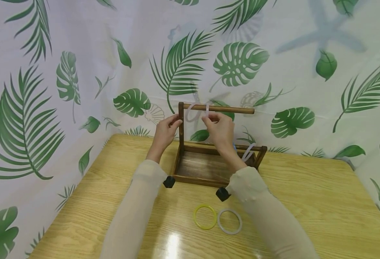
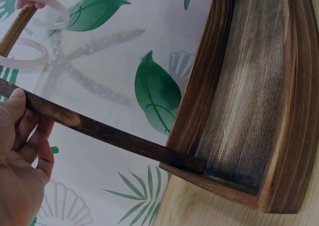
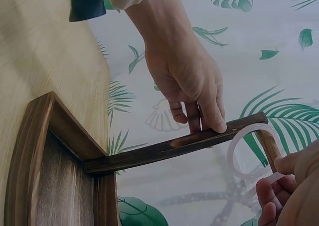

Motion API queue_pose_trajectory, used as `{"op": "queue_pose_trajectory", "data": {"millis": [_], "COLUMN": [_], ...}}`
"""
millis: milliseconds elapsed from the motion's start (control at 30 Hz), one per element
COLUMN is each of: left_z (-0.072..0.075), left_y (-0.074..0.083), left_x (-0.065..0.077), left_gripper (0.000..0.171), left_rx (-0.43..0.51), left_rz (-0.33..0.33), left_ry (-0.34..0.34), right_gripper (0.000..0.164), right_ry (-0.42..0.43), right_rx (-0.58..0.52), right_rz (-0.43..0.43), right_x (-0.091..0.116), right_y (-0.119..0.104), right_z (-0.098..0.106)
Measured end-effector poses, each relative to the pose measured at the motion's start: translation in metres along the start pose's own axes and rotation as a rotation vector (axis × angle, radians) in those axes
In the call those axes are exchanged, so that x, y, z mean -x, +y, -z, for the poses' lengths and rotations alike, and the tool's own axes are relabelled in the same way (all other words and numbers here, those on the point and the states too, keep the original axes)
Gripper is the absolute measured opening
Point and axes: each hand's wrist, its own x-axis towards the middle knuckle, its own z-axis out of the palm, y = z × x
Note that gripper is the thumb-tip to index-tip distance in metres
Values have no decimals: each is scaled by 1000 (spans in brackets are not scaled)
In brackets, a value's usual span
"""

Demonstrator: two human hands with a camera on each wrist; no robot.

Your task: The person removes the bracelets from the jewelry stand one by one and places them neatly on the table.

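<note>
My left hand (image 1: pixel 164 133) grips the upright post (image 1: pixel 181 131) of a dark wooden stand, thumb on one side and fingers on the other. At the stand's upper bar (image 1: pixel 233 109), my right hand (image 1: pixel 221 131) pinches a pale, translucent ring (image 2: pixel 66 16) that encircles the bar. Another pale ring (image 3: pixel 232 154) hangs on the same bar, between the post and the pinched one. In the right wrist view the right fingers partly hide the pinched ring.
Below the bar is the stand's shallow wooden tray (image 1: pixel 203 167). A pale ring (image 1: pixel 249 153) and something blue (image 1: pixel 234 146), mostly hidden, are at its lower right bar. A yellow ring (image 1: pixel 194 217) and a whitish ring (image 1: pixel 240 223) lie on the table (image 1: pixel 306 201).
</note>
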Motion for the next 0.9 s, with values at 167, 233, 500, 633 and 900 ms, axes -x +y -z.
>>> {"op": "queue_pose_trajectory", "data": {"millis": [167, 233, 500, 633, 900], "left_z": [0, 0, -1, -1, 0], "left_y": [1, 1, 1, 0, 2], "left_x": [0, 1, 1, 0, 0], "left_gripper": [37, 37, 38, 38, 38], "left_rx": [1, 0, -2, -5, 1], "left_rz": [-7, -5, 6, -1, -3], "left_ry": [3, 4, 2, 1, -5], "right_gripper": [22, 22, 23, 24, 24], "right_ry": [6, 4, -8, -14, -19], "right_rx": [8, 11, 63, 80, 75], "right_rz": [-10, -13, -9, -11, -21], "right_x": [1, 1, 0, -1, -2], "right_y": [1, 1, 4, 5, 9], "right_z": [7, 9, 20, 24, 32]}}
